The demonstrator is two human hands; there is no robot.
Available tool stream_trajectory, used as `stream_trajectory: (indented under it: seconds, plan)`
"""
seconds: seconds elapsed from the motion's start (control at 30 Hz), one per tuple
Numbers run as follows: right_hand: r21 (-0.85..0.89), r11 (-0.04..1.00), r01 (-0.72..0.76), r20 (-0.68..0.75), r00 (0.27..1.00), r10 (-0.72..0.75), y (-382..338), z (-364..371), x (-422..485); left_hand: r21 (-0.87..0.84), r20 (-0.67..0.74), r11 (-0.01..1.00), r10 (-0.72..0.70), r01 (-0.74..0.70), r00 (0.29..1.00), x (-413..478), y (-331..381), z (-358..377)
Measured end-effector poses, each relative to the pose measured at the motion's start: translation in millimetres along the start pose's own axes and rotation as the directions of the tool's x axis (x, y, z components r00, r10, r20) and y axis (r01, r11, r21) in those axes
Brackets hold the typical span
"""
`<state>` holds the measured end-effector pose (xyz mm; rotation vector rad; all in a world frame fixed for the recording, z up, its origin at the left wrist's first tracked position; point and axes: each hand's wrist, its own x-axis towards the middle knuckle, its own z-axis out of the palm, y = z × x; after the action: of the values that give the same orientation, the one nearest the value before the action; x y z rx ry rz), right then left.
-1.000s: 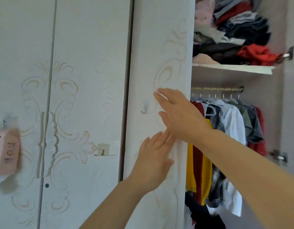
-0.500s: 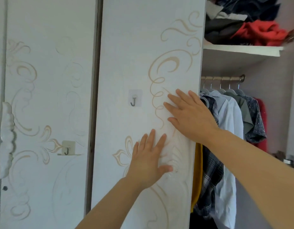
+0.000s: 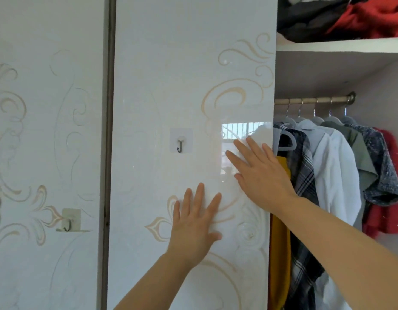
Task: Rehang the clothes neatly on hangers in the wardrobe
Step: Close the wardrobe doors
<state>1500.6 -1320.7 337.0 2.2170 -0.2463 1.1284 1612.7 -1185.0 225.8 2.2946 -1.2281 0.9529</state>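
Centre-frame in the head view, right hand and, at seven o'clock of it, left hand press flat with straight fingers on the glossy wardrobe door; neither holds anything. At three o'clock, clothes hang on hangers from the rail: judged light, soft, limp, best lifted by the hanger neck. At one o'clock, the shelf carries a loose heap of dark and red garments.

Soft, bright daylight fills the view, a barred window's reflection glares on the glossy wardrobe door beside the right hand, and the frame's edges bow slightly.
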Motion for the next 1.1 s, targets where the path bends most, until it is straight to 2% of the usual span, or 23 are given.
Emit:
stream_trajectory:
  seconds: [0.23,0.37,0.47,0.63,0.73,0.87,1.1]
  plan:
    - [0.066,0.995,-0.079,0.056,0.996,0.075,7,49,8,0.076,-0.074,0.995,0.07,-0.065,0.995,25,-6,22]
    - [0.065,0.993,-0.099,-0.1,0.989,0.105,4,62,8,0.105,-0.158,0.989,0.116,-0.1,0.981,31,-16,37]
    - [0.049,0.994,-0.101,-0.155,0.982,0.108,3,68,9,0.094,-0.187,0.989,0.127,-0.111,0.974,34,-18,42]
    - [0.062,0.994,-0.092,-0.068,0.993,0.096,2,58,8,0.104,-0.213,0.99,0.121,-0.1,0.97,30,-12,34]
    - [0.191,0.971,-0.143,0.002,0.989,0.145,4,39,0,0.031,-0.226,0.996,0.092,-0.087,0.97,29,-4,25]
    - [0.256,0.917,-0.305,-0.06,0.942,0.329,18,5,-42,-0.059,-0.306,0.982,0.152,-0.178,0.94,34,27,12]
    - [-0.024,0.857,-0.515,-0.047,0.857,0.513,57,-68,-153,-0.302,-0.369,0.851,0.31,-0.429,0.876,31,144,-5]
